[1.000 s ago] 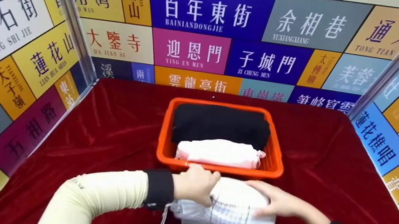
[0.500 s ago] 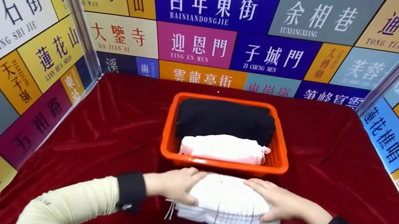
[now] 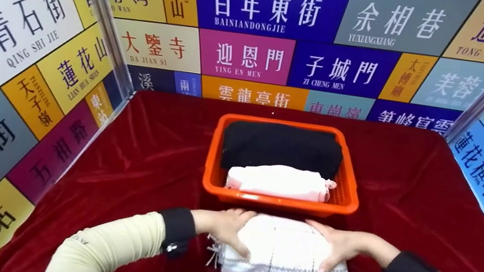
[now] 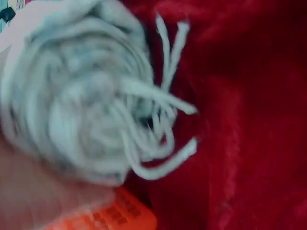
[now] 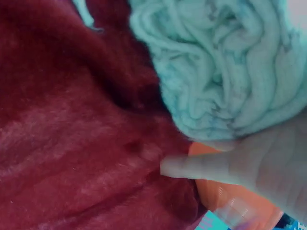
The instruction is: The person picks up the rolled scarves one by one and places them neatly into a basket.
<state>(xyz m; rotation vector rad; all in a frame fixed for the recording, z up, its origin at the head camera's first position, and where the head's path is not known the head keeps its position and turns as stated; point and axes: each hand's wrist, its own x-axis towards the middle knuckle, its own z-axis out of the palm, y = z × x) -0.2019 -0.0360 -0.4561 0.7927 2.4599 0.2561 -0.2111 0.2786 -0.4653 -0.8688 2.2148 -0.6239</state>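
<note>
A rolled white checked garment with drawstring cords lies crosswise in front of the basket in the head view. My left hand grips its left end, thumb on the near side and fingers over the far side. My right hand holds the right end the same way. In the left wrist view, the garment's spiral end shows loose white cords hanging out. The right wrist view shows the folded layers of the other end, with a finger of the right hand stretched beneath them.
An orange plastic basket stands just beyond the roll. Inside it are a black rolled cloth at the back and a pale pink roll in front. Dark red velvet covers the table, with printed sign panels around it.
My left hand has shifted from the roll's top left to its left end, its fingers spreading around it. The roll looks neater and more even. The basket has stayed in place.
</note>
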